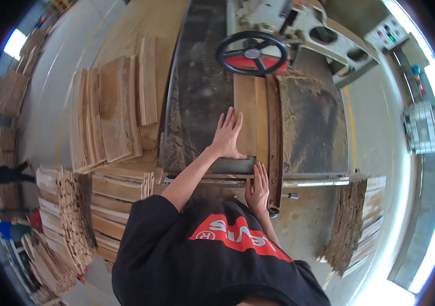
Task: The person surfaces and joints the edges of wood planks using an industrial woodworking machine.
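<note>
Left hand: your left hand (229, 136) lies flat, fingers spread, on the saw table, its thumb side against the board (250, 115).
Right hand: your right hand (258, 189) is open, fingertips pressed to the board's near end.
Board: it runs ahead of both hands, along the fence (274, 132).
Handwheel: the handwheel (252, 53) sits beyond the board's far end.

the dark saw table (197, 97) carries a pale wooden board (250, 115), scattered sawdust (304, 112) and a rusty fence (274, 137).
</note>
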`<state>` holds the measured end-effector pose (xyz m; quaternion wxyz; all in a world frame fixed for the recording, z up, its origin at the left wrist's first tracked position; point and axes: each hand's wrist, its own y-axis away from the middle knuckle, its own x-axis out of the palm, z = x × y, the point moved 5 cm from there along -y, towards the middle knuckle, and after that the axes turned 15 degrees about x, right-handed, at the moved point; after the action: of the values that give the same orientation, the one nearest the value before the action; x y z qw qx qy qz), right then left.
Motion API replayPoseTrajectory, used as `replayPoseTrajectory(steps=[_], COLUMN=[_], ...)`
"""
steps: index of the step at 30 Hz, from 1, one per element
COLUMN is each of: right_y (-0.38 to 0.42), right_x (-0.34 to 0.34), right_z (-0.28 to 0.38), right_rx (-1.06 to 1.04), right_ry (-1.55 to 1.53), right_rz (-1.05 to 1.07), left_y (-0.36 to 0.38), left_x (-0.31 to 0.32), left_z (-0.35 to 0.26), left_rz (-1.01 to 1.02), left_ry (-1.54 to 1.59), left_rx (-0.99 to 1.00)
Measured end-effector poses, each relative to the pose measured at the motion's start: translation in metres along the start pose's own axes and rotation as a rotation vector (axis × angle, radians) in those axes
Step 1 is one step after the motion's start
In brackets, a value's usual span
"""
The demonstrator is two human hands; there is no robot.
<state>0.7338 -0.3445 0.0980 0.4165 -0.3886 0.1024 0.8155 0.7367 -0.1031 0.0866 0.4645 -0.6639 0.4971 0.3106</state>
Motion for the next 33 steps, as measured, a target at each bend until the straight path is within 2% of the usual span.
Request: replayPoseTrajectory(steps=[2,7,10,11,14,16,18,20,23,26,29,32,33], right_y=[0.0,-0.002,-0.001,-0.002,-0.002,-0.002,-0.003,0.0,0.009,0.024,0.036,0.058,0.068], right_x=[0.007,0.013,0.017,0.018,0.019,0.022,0.023,0.024,0.019,0.013,-0.008,-0.023,-0.027], right_z=[-0.002,0.005,0.006,0.008,0.01,0.008,0.005,0.007,0.003,0.003,0.013,0.018,0.018], right_rx=[0.002,-0.015,0.019,0.024,0.033,0.054,0.074,0.138,0.157,0.128,0.168,0.162,0.174], right_ry=[0.027,0.161,0.244,0.271,0.347,0.389,0.421,0.457,0.375,0.373,0.416,0.475,0.455], right_rz=[-0.01,0.035,0.049,0.053,0.086,0.099,0.113,0.125,0.127,0.123,0.136,0.112,0.083], left_y=[-0.009,-0.028,-0.038,-0.037,-0.023,0.014,0.062,0.104,0.125,0.131,0.139,0.155,0.156], left_x=[-0.004,-0.01,-0.025,-0.035,-0.084,-0.122,-0.136,-0.137,-0.151,-0.142,-0.139,-0.133,-0.12], left_z=[0.011,0.041,0.072,0.089,0.157,0.203,0.241,0.271,0.259,0.266,0.264,0.222,0.198], left_rz=[0.03,-0.12,-0.091,-0.06,-0.257,-0.317,-0.316,-0.395,-0.396,-0.392,-0.429,-0.816,-0.937], left_ry=[-0.006,0.061,0.19,0.134,-0.028,-0.219,-0.57,-0.569,-0.386,-0.399,-0.11,1.182,1.495], left_rx=[-0.017,0.007,0.105,0.135,-0.006,-0.348,-0.747,-0.998,-1.099,-1.049,-1.041,-0.847,-0.632])
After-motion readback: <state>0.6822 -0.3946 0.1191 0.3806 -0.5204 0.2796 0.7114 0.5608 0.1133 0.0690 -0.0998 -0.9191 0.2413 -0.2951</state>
